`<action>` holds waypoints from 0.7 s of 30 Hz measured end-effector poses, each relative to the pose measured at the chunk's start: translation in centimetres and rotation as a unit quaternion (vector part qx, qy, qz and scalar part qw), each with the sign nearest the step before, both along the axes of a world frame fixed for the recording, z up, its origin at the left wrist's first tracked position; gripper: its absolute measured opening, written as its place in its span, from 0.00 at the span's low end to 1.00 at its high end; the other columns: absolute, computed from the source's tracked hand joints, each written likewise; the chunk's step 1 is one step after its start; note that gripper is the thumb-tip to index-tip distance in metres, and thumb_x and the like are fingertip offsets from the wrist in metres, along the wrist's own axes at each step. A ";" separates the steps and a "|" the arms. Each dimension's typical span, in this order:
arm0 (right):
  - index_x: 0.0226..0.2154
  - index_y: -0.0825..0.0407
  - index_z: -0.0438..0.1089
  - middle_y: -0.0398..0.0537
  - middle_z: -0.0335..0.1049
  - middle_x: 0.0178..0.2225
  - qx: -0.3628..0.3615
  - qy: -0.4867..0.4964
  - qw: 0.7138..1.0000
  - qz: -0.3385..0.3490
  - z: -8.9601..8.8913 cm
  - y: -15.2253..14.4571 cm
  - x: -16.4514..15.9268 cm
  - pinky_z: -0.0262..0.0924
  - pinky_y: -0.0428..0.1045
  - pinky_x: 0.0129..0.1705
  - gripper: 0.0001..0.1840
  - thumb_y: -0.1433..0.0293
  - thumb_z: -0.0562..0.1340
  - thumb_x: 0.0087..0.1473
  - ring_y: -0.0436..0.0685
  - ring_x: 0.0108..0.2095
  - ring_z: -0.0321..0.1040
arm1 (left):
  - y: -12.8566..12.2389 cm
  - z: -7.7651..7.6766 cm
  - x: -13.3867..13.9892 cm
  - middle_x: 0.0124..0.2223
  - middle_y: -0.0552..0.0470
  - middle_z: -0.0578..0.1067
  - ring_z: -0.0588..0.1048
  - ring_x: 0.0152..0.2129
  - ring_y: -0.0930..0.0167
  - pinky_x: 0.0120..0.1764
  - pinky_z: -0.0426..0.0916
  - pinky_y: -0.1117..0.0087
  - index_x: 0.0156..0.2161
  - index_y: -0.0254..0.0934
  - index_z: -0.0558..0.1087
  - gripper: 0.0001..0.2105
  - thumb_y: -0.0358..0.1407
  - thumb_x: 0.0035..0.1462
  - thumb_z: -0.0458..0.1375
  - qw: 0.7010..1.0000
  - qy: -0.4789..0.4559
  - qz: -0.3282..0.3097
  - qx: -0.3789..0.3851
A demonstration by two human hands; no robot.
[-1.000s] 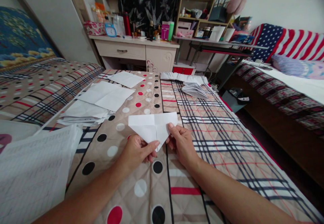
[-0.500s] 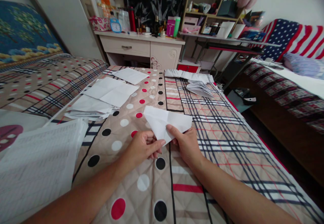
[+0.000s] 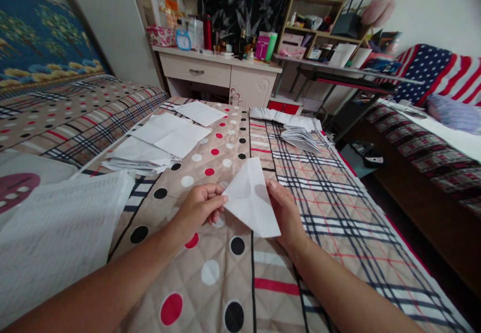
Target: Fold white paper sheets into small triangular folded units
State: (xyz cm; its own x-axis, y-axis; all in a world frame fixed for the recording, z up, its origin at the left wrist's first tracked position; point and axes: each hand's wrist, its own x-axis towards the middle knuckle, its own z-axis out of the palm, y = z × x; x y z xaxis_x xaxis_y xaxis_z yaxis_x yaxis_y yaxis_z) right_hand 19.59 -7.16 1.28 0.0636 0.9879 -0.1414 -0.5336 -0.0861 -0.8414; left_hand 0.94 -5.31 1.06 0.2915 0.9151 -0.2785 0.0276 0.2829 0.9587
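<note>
A folded sheet of white paper (image 3: 251, 197) with crease lines is held between my two hands above the bedspread. Its left corner is pinched by the thumb and fingers of my left hand (image 3: 205, 203). My right hand (image 3: 286, 210) grips the paper's right edge, thumb up near the edge and the other fingers hidden behind the sheet. To the far left lies a stack of creased white sheets (image 3: 171, 135), with another white sheet (image 3: 203, 113) just beyond it. A bundle of folded papers (image 3: 299, 139) rests at the far right.
The patterned bedspread (image 3: 330, 268) lies under everything. A row of folded white papers (image 3: 283, 117) sits at its far edge. Printed sheets (image 3: 63, 237) are at the near left. A white dresser (image 3: 210, 74) holding bottles and a blue clock (image 3: 183, 40) stands beyond the bed.
The folded paper has been turned, so the corner that pointed toward me is now at the left. My right thumb has moved off the paper's middle to its right edge.
</note>
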 end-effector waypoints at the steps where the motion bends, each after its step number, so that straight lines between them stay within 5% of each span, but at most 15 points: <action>1: 0.28 0.53 0.74 0.43 0.74 0.26 -0.007 -0.004 1.000 0.011 -0.1 0.1 0.1 0.62 0.45 0.28 0.13 0.61 0.71 0.43 0.50 0.25 0.68 | 0.0 0.0 0.0 0.15 0.60 0.65 0.59 0.09 0.81 0.14 0.49 0.81 0.26 0.34 0.67 0.11 0.40 0.49 0.61 1.000 0.010 -0.010 0.003; 5: 0.31 0.54 0.75 0.45 0.76 0.27 -0.035 -0.058 0.998 0.021 -0.8 0.1 0.0 0.62 0.45 0.28 0.15 0.65 0.73 0.39 0.51 0.25 0.69 | -0.1 -0.3 0.4 0.16 0.61 0.65 0.60 0.11 0.81 0.15 0.52 0.81 0.28 0.34 0.67 0.10 0.40 0.50 0.60 0.999 0.011 -0.008 0.035; 11: 0.35 0.54 0.77 0.48 0.78 0.33 -0.029 -0.087 0.994 0.065 -1.2 -0.4 -0.5 0.64 0.46 0.31 0.15 0.65 0.71 0.43 0.51 0.27 0.70 | -0.4 -1.0 1.2 0.33 0.51 0.78 0.75 0.24 0.73 0.26 0.68 0.76 0.44 0.34 0.70 0.17 0.40 0.51 0.64 0.995 -0.055 0.048 0.073; 21: 0.39 0.49 0.73 0.40 0.72 0.29 0.041 -0.143 0.989 0.010 -0.5 -0.1 -0.3 0.60 0.42 0.25 0.17 0.71 0.69 0.43 0.47 0.24 0.64 | -0.6 -1.2 0.9 0.37 0.47 0.81 0.77 0.28 0.71 0.27 0.68 0.76 0.41 0.34 0.77 0.15 0.40 0.50 0.66 0.996 -0.025 0.018 0.078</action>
State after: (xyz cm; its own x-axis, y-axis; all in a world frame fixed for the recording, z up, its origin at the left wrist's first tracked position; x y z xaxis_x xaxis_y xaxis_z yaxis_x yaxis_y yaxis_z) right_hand 19.31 -7.27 0.78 0.0689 0.9968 -0.0400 -0.2707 -0.0199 -0.9625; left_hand 1.85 -5.94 -0.09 0.2671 0.9565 -0.1171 -0.0295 0.1296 0.9911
